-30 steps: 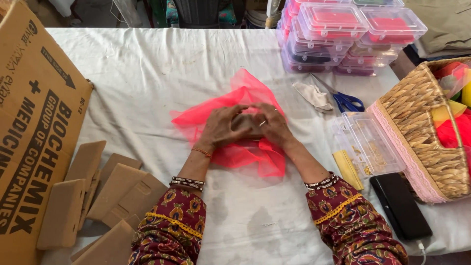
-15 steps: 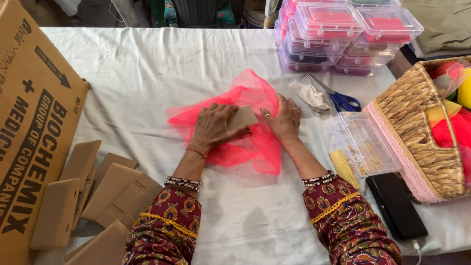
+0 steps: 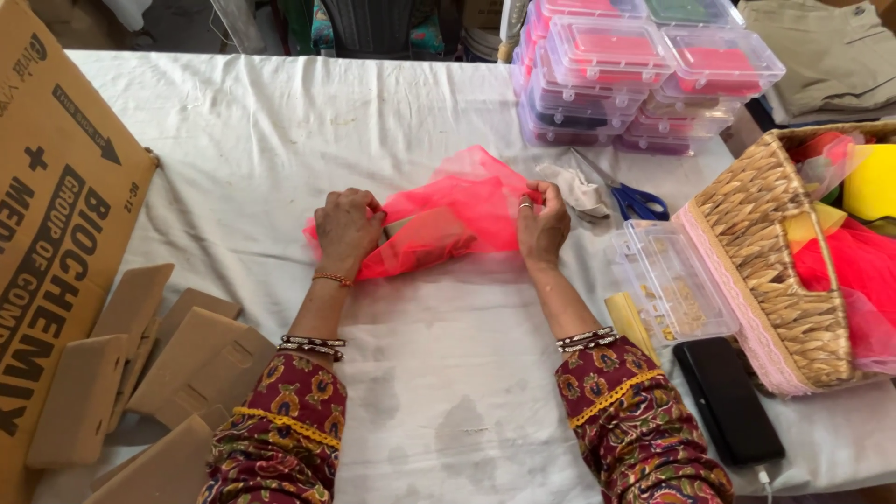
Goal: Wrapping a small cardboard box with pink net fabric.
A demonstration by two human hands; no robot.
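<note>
A sheet of red net fabric [image 3: 462, 213] lies on the white tablecloth [image 3: 280, 121], folded over a small brown block [image 3: 417, 231] that shows through it. My left hand [image 3: 347, 227] grips the fabric's left end with curled fingers. My right hand [image 3: 543, 224] pinches the fabric's right edge. The fabric is stretched between the two hands.
Several brown blocks [image 3: 140, 364] lie at the near left beside a large cardboard box [image 3: 56, 233]. Stacked clear plastic boxes [image 3: 635, 75] stand at the back. Blue-handled scissors [image 3: 627, 196], a clear compartment box [image 3: 674, 285], a black phone [image 3: 728, 399] and a wicker basket [image 3: 775, 252] sit at the right.
My hands have moved apart from the middle of the fabric to its left and right ends, pulling it flatter over the block.
</note>
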